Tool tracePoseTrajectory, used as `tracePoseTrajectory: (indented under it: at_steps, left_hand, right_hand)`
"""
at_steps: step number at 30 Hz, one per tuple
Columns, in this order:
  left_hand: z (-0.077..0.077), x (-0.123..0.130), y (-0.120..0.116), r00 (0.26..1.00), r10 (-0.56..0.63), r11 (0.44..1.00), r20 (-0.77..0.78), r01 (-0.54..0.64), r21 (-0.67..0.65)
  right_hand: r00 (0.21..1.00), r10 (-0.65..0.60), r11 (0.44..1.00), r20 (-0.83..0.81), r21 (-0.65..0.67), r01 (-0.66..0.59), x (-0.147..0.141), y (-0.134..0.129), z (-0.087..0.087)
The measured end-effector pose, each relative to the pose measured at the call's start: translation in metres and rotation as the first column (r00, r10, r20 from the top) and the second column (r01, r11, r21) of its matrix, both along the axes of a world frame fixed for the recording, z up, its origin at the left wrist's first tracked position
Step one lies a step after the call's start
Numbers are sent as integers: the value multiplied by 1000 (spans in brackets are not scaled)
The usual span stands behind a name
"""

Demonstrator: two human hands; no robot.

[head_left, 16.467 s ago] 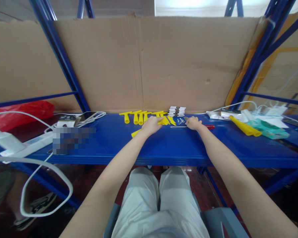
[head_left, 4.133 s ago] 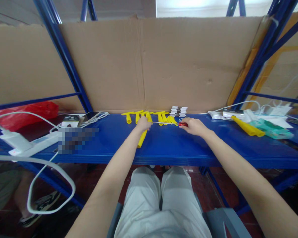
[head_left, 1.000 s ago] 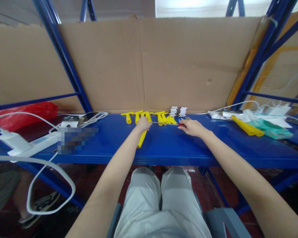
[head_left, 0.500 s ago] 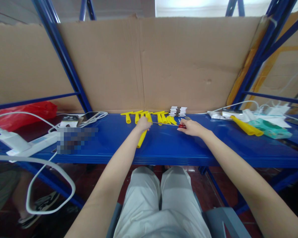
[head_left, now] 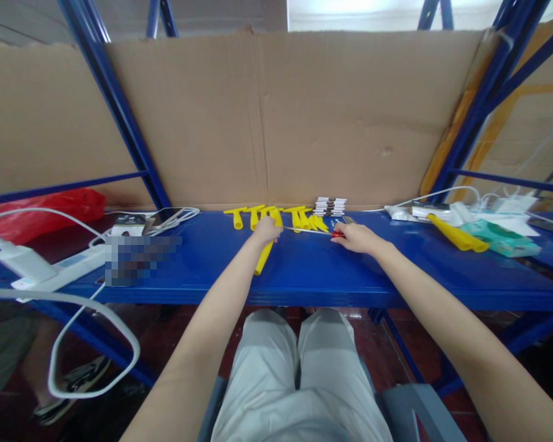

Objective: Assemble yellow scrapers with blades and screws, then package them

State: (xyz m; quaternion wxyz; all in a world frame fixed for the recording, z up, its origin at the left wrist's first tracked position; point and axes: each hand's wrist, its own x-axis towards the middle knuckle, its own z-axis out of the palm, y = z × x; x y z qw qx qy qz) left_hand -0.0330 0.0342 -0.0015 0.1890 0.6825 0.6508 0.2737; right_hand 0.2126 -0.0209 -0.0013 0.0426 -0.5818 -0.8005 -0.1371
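Observation:
My left hand (head_left: 266, 231) is closed around a yellow T-shaped plastic handle (head_left: 263, 259), whose tube end points towards me over the blue tabletop. My right hand (head_left: 357, 237) grips a screwdriver (head_left: 337, 234) by its red handle. The thin metal shaft runs left, almost level, to the part in my left hand. My fingers hide exactly where the tip meets it. Behind my hands lies a row of similar yellow T-shaped pieces (head_left: 238, 219). Small yellow parts (head_left: 321, 224) lie between my hands, near a stack of white and dark packets (head_left: 330, 206).
Cardboard (head_left: 188, 123) walls off the table's back. On the right are a yellow tubular piece (head_left: 458, 234), a green packet (head_left: 502, 238) and white cables. A power strip (head_left: 64, 269), a red bag (head_left: 46, 212) and cables occupy the left. Another person's leg shows below left.
My right fingers have shifted very slightly on the screwdriver's red handle. My left hand and the yellow handle look the same.

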Motion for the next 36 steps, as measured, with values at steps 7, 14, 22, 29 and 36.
tracePoseTrajectory:
  at_steps: [7, 14, 22, 29, 36]
  left_hand:
    - [1, 0, -2, 1000, -10, 1000, -16, 10, -6]
    - [4, 2, -5, 998, -19, 1000, -58, 18, -17]
    - [4, 2, -6, 993, -45, 999, -108, 42, -33]
    - [4, 3, -7, 985, -81, 996, -154, 76, -39]
    - [3, 5, -9, 988, -100, 994, -114, 95, -43]
  right_hand:
    - [1000, -5, 1000, -7, -16, 5, 0, -1, 1]
    - [1000, 8, 1000, -17, -19, -9, 3, 3, -1]
    - [997, 20, 999, -71, -29, -22, 5, 5, -1]
    - [978, 76, 994, -196, -58, -89, 12, 11, -4]
    - [951, 97, 988, -293, -83, -127, 21, 18, -7]
